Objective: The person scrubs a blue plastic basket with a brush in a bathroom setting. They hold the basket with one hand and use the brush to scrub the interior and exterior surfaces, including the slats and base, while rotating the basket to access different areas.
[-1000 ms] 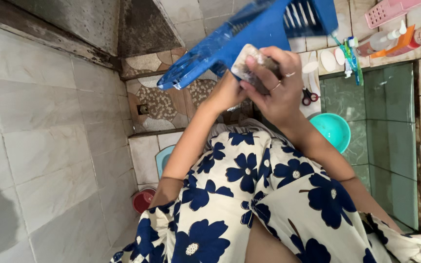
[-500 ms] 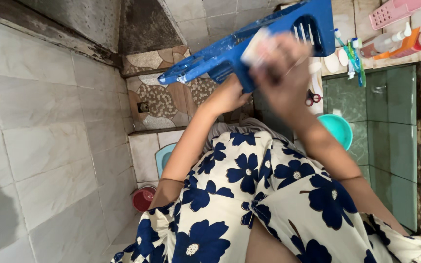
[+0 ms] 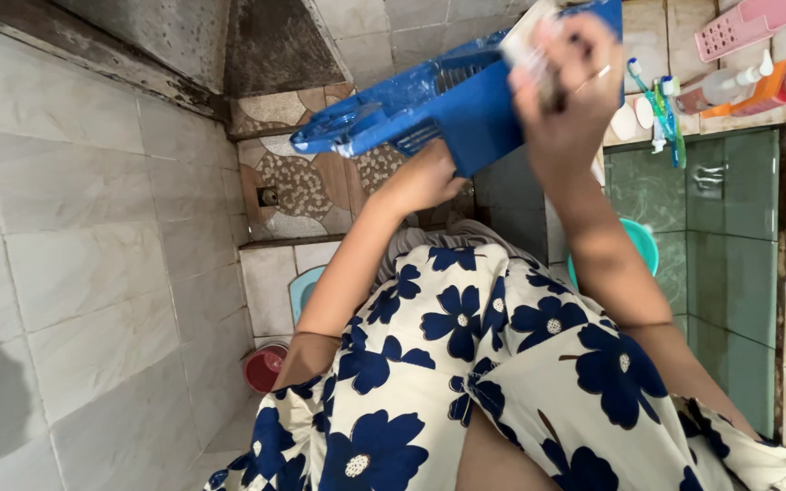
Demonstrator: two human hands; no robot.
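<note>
Head view: a blue slotted plastic basket is held up in the upper middle of the frame, tilted so that its narrow end points toward the upper left. The left hand grips the basket from underneath, fingers curled around its lower edge. The right hand is at the upper right of the basket, fingers bent and pressed around a pale scrubbing pad that lies against the basket's side; this hand is blurred, so how each finger lies cannot be told. A thin ring shows on one finger.

Below the hands, a cream dress with dark blue flowers fills the lower middle of the frame. A teal plastic bowl sits partly hidden behind the right forearm. At the upper right, a tiled ledge carries toothbrushes and plastic bottles, with a pink plastic basket above them. A small red container rests on the floor at the lower left, beside the grey tiled wall.
</note>
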